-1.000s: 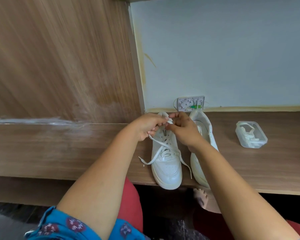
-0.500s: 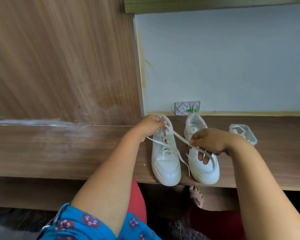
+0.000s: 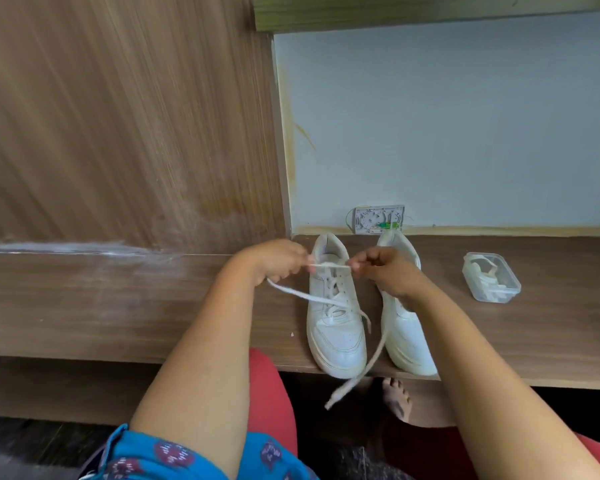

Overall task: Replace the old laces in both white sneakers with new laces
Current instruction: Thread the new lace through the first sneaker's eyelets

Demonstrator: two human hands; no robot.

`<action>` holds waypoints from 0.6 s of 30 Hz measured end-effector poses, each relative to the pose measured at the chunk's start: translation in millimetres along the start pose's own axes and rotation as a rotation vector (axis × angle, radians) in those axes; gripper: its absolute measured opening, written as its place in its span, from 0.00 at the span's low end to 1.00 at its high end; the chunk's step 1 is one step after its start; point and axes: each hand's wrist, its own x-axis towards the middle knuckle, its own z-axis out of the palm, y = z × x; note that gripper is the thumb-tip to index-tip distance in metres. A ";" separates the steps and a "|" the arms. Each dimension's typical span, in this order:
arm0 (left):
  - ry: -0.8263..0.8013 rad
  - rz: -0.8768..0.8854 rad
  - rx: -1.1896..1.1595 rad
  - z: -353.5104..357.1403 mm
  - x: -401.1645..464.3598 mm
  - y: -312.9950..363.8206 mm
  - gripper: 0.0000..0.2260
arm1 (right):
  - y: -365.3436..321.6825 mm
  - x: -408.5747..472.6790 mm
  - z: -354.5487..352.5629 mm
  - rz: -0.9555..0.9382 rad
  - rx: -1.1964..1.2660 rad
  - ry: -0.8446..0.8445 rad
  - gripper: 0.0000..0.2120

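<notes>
Smooth white leather-look sneakers [image 3: 336, 317]; flat cloth lace [image 3: 312, 296]; wood-grain shelf [image 3: 118, 306]; clear plastic box [image 3: 492, 278].

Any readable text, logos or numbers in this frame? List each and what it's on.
None readable.
White sneaker with the lace: no brand or print visible.
Second white sneaker: none visible.
Clear plastic container of white laces: no label visible.
Small white wall plate with green part: moulded detail, too small to read any marking.
Blue patterned garment: motifs only, no lettering.
</notes>
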 end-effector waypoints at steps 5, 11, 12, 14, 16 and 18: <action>-0.077 -0.298 0.347 -38.9 -0.4 -39.0 0.13 | 7.5 7.3 -29.6 -0.031 -0.529 0.202 0.04; -0.065 -0.261 0.678 -18.1 18.3 -36.4 0.19 | 19.1 15.7 -4.9 -0.130 -0.845 0.215 0.11; -0.020 -0.185 0.636 -9.1 20.9 -30.9 0.20 | 18.3 16.6 2.6 -0.181 -0.925 0.226 0.13; 0.061 -0.049 0.516 7.3 27.1 -20.6 0.19 | 16.4 19.1 15.8 -0.218 -0.945 0.197 0.14; 0.081 0.039 0.497 20.9 35.4 -11.6 0.15 | 17.0 21.5 24.3 -0.216 -0.843 0.154 0.11; 0.089 0.081 0.570 29.3 42.2 -5.1 0.13 | 19.7 23.1 26.6 -0.208 -0.736 0.131 0.08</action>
